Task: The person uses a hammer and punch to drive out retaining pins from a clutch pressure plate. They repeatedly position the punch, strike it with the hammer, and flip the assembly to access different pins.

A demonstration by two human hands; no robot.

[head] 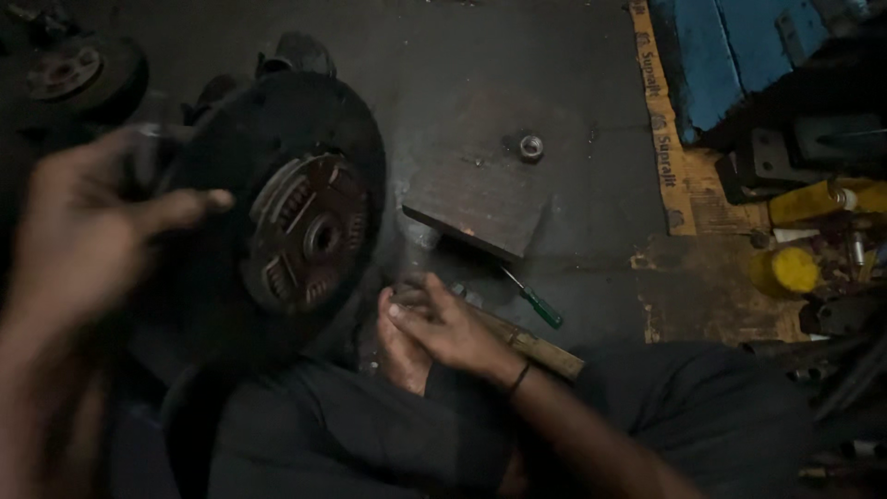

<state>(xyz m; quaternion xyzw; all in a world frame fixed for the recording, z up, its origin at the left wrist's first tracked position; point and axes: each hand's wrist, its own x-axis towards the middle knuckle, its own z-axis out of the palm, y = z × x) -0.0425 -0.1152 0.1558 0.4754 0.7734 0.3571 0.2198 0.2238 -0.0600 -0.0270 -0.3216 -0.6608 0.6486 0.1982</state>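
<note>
Clutch disc (286, 217) held upright at upper left, rim pinched by left hand (83, 240), hub face turned toward right hand (443, 328). Right hand lower, curled around wooden handle (527, 342), long axis slanting down-right; grip closed, nearer green screwdriver (536, 303) than disc.

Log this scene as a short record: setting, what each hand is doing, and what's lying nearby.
setting: dim workshop floor, person seated
left hand: grips the rim of a clutch disc, held tilted on edge
right hand: rests on a wooden handle by the foot
nearby: metal block, nut, green screwdriver
right edge: yellow bottles, blue box
</note>
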